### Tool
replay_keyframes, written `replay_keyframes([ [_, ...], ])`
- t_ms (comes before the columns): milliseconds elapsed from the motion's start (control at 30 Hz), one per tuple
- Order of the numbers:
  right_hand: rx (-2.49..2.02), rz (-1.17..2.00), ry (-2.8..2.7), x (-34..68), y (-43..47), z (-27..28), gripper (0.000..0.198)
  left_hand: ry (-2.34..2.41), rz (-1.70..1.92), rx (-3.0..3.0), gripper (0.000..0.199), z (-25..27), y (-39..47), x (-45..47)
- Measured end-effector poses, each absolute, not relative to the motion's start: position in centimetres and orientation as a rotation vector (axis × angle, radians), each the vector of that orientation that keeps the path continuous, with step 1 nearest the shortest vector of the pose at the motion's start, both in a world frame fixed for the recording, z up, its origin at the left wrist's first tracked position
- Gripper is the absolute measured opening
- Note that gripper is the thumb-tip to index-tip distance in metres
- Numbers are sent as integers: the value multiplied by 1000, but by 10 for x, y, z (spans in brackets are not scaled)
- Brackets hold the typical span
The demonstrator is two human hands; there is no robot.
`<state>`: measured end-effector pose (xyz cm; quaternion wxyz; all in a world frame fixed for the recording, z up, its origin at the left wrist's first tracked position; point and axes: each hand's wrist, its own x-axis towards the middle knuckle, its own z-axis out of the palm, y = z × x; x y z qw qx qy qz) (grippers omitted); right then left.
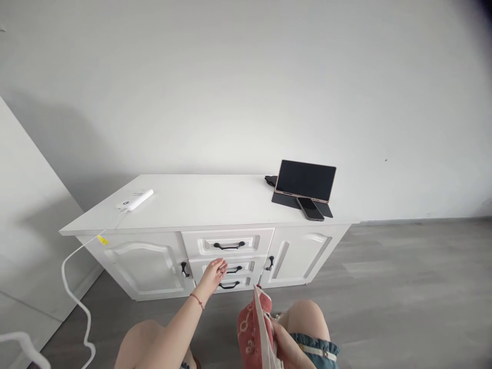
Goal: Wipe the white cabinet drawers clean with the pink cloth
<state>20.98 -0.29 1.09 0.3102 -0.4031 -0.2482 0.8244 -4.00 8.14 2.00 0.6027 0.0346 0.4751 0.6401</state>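
Note:
My left hand [214, 272] reaches out in front of the drawers, its fingers loosely curled and a little apart, with nothing visible in them. Behind its fingertips is the black handle [234, 269] of the middle drawer; whether they touch cannot be made out. Low in the view, between my knees, my right hand [283, 342] grips a red shoe [246, 328] with a white-edged sole. The shoe is turned on its side, its patterned red underside facing left. Part of my right hand's fingers is hidden behind the shoe.
A white cabinet [203, 205] stands against the wall. On it are a propped tablet [306, 179], a phone [310, 209], a dark folded item [270, 180] and a white power strip [140, 200]. Its white cord [69, 289] hangs down to the left. Grey floor [403, 297] lies right.

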Motion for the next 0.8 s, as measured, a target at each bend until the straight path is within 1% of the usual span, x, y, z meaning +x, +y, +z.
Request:
replay_keyframes([
  [67, -1040, 2239, -610, 212, 1, -1, 22, 1143, 1408, 63, 11, -4, 50, -46],
  [133, -968, 2261, -596, 214, 7, -12, 29, 1190, 1303, 47, 12, -34, 20, -55],
  [200, -919, 2268, -617, 218, 17, -20, 30, 1253, 1227, 46, 16, -64, -4, -66],
  [300, -937, 2266, -645, 223, 34, -25, 31, 1376, 1215, -6, 15, -97, -20, -75],
  [400, -982, 2223, -606, 224, 46, -29, 37, 1453, 1226, -32, 13, -108, -16, -72],
  [600, -1060, 2027, -438, 214, 49, -51, 47, 1358, 1257, 23, 13, -110, 18, -53],
  [700, -1068, 1940, -401, 209, 49, -58, 47, 1333, 1280, 5, 14, -117, 42, -51],
  [800, -1090, 1858, -373, 205, 50, -61, 41, 1354, 1307, -16, 18, -125, 68, -56],
])
